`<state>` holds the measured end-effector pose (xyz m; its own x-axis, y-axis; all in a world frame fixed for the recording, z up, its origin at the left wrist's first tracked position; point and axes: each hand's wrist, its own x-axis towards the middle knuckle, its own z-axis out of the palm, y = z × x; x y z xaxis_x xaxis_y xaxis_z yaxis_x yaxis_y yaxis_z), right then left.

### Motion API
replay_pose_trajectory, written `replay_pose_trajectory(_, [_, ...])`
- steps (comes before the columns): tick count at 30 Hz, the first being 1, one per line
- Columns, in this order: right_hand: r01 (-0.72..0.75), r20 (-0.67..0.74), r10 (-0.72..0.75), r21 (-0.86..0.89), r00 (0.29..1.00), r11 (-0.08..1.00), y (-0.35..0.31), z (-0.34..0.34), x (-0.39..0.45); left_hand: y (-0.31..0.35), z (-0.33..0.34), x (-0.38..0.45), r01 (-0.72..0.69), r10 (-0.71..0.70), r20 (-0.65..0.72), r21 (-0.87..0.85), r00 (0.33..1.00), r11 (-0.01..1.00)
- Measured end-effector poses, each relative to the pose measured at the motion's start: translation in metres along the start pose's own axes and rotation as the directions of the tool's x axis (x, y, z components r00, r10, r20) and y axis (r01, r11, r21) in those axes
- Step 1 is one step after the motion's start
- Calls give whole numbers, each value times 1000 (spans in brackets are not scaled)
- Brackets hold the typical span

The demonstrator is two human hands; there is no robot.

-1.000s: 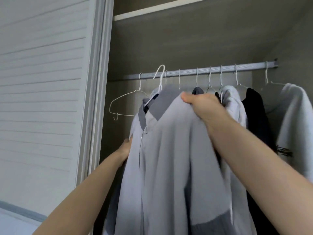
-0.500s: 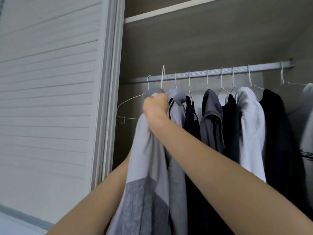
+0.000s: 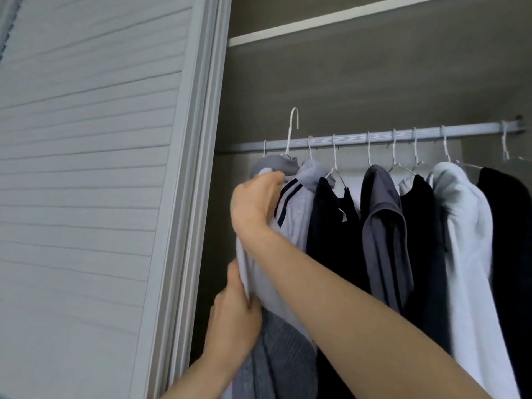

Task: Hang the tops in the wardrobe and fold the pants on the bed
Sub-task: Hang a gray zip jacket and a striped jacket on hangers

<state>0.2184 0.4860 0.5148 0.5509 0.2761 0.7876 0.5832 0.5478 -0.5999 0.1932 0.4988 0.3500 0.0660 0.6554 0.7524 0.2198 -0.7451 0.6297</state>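
Note:
A light grey top (image 3: pixel 260 286) with a darker grey collar and hem hangs from a white wire hanger (image 3: pixel 291 131) whose hook rises above the wardrobe rail (image 3: pixel 403 136), at the rail's left end. My right hand (image 3: pixel 256 203) grips the top at its shoulder, just under the collar. Lower down, my left hand (image 3: pixel 234 321) holds the top's left edge. Several other tops hang to the right: a grey striped one (image 3: pixel 299 214), black ones (image 3: pixel 334 240), a dark grey one (image 3: pixel 383 226) and a white one (image 3: pixel 466 240).
The slatted sliding wardrobe door (image 3: pixel 86 182) and its frame (image 3: pixel 195 168) stand close on the left. A shelf (image 3: pixel 331 21) runs above the rail. Hangers crowd the rail almost to its right end.
The top has swung from facing me to edge-on and moved to the rail's left end. Its hook now stands higher, above the rail. My left hand has come into view, holding its edge.

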Motion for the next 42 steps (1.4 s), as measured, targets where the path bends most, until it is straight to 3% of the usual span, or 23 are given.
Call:
replay_pose_trajectory(3, [31, 39, -32, 32, 999, 999, 1, 29, -22, -4, 4, -4, 139, -126, -169, 70, 978, 988])
replay_pose_trajectory(7, [-26, 78, 15, 146, 997, 989, 4, 53, -22, -11, 0, 8, 140, -156, -232, -82, 960, 987])
replay_pose_trajectory(13, [-183, 36, 180, 214, 983, 959, 40, 42, 5, -17, 0, -5, 145, -151, -124, -58, 981, 988])
replay_pose_trajectory(17, [-151, -90, 159, 83, 983, 985, 43, 27, 11, -18, 2, -3, 122, -118, -143, 19, 983, 992])
replay_pose_trajectory(19, [-86, -150, 80, -34, 985, 996, 42, 18, 13, -16, 6, -3, 110, -110, -147, -9, 983, 994])
replay_pose_trajectory(23, [-54, -138, 19, -253, 990, 966, 46, 11, 17, -11, 14, -4, 79, -96, -145, -120, 985, 990])
replay_pose_trajectory(31, [-125, -145, 89, -258, 985, 958, 30, 28, 40, -1, 16, 24, 80, -122, -113, -325, 986, 942])
replay_pose_trajectory(35, [-156, -113, 132, -251, 985, 955, 24, 39, 61, 3, 14, 41, 62, -130, -163, -367, 978, 928])
replay_pose_trajectory(42, [-84, -81, 60, -347, 995, 934, 27, 60, 94, -12, 16, 53, 135, -173, -191, -196, 966, 971])
